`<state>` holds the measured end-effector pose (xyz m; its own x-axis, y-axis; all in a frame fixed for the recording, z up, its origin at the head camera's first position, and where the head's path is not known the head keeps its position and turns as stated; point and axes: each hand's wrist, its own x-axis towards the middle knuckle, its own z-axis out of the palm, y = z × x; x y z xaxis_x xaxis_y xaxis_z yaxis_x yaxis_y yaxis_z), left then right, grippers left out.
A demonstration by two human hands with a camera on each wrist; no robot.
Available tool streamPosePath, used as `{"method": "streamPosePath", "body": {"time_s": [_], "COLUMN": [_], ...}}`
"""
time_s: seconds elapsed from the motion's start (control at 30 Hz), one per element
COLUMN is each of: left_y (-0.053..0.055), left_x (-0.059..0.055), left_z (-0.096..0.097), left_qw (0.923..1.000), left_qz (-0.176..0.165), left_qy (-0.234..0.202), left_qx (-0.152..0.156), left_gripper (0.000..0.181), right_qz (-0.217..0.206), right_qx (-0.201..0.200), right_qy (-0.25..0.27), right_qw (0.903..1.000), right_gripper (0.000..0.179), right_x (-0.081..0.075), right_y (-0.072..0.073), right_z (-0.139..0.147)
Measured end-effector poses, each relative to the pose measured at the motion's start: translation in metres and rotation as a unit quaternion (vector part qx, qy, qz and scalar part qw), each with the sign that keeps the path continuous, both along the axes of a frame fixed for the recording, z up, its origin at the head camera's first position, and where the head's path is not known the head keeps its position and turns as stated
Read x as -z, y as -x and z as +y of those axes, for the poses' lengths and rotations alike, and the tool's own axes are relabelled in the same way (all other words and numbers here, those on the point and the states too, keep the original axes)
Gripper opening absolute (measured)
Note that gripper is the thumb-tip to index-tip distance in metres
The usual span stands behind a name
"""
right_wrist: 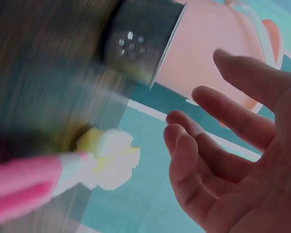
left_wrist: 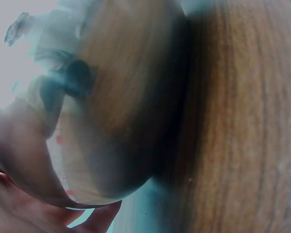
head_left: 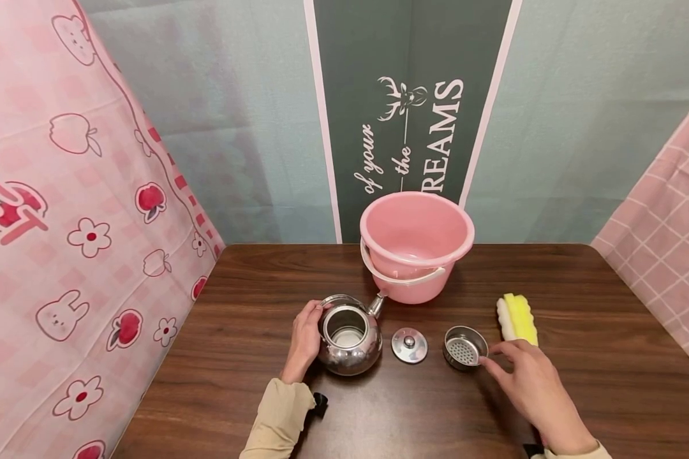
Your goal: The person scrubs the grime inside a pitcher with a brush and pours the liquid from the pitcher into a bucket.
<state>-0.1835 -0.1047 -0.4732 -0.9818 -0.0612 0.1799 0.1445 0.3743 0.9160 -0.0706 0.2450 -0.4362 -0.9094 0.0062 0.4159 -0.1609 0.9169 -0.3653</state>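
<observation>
The left grip is curved round the side of the kettle, its fingers bent along the shiny belly. The right grip is loosely open with nothing in it, its thumb and fingertips just beside the strainer; the right wrist view shows a gap between them.

The kettle stands upright on the counter, its mouth uncovered and its spout pointing back and to the right, towards the bucket. I can't tell whether the spout's tip touches it. The lid lies knob up between the kettle and the strainer, which sits upright with its holed base showing.

Over on the right lies a brush with a yellow and white sponge head; from the head view the right grip covers most of its pink handle. The pink bucket stands at the back, its pale handle hanging across the front. Behind it hangs a blue-green curtain with a dark panel, lettering and a deer's head. A pink cloth printed with apples, flowers and rabbits hangs to the left.
</observation>
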Motion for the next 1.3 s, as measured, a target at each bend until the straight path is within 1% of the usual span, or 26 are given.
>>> {"method": "streamPosePath", "body": {"time_s": [0.1, 0.2, 0.27, 0.33, 0.4, 0.53, 0.6, 0.73, 0.97, 1.27, 1.3], "left_y": [0.000, 0.000, 0.000, 0.000, -0.001, -0.001, -0.001, -0.001, 0.000, 0.001, 0.001], "left_x": [0.000, 0.001, 0.001, 0.001, 0.001, 0.001, 0.001, 0.001, 0.000, 0.002, 0.002], "left_z": [0.000, 0.000, -0.001, -0.002, -0.003, -0.003, -0.003, -0.003, -0.002, 0.000, 0.000], "left_qw": [1.0000, 1.0000, 1.0000, 1.0000, 1.0000, 1.0000, 1.0000, 1.0000, 1.0000, 1.0000, 1.0000], "left_qz": [0.003, 0.002, -0.002, -0.004, -0.003, 0.001, 0.004, 0.006, 0.001, -0.003, -0.003], "left_qy": [-0.002, -0.004, -0.006, -0.006, -0.004, -0.001, -0.001, -0.003, -0.005, -0.003, -0.004], "left_qx": [0.001, -0.001, -0.003, -0.004, -0.005, -0.005, -0.006, -0.007, -0.006, -0.003, -0.003], "left_gripper": [0.032, 0.031, 0.031, 0.031, 0.031, 0.032, 0.032, 0.031, 0.031, 0.032, 0.032], "right_qz": [0.000, 0.000, -0.015, -0.044, -0.086, -0.164, -0.203, -0.247, -0.260, -0.291, -0.290], "right_qx": [0.011, 0.019, 0.021, 0.021, 0.020, 0.018, 0.019, 0.019, 0.015, 0.021, 0.022], "right_qy": [-0.001, -0.014, -0.020, -0.028, -0.033, -0.041, -0.043, -0.040, -0.033, -0.027, -0.026], "right_qw": [0.9999, 0.9997, 0.9995, 0.9984, 0.9956, 0.9855, 0.9780, 0.9680, 0.9650, 0.9562, 0.9564], "right_gripper": [0.015, 0.015, 0.015, 0.016, 0.019, 0.030, 0.038, 0.051, 0.055, 0.062, 0.061], "right_x": [-0.003, -0.003, -0.001, 0.002, 0.005, 0.012, 0.014, 0.020, 0.025, 0.029, 0.030], "right_y": [-0.004, -0.008, -0.012, -0.014, -0.017, -0.020, -0.020, -0.020, -0.023, -0.025, -0.025], "right_z": [0.007, 0.015, 0.023, 0.031, 0.040, 0.055, 0.062, 0.069, 0.070, 0.070, 0.070]}}
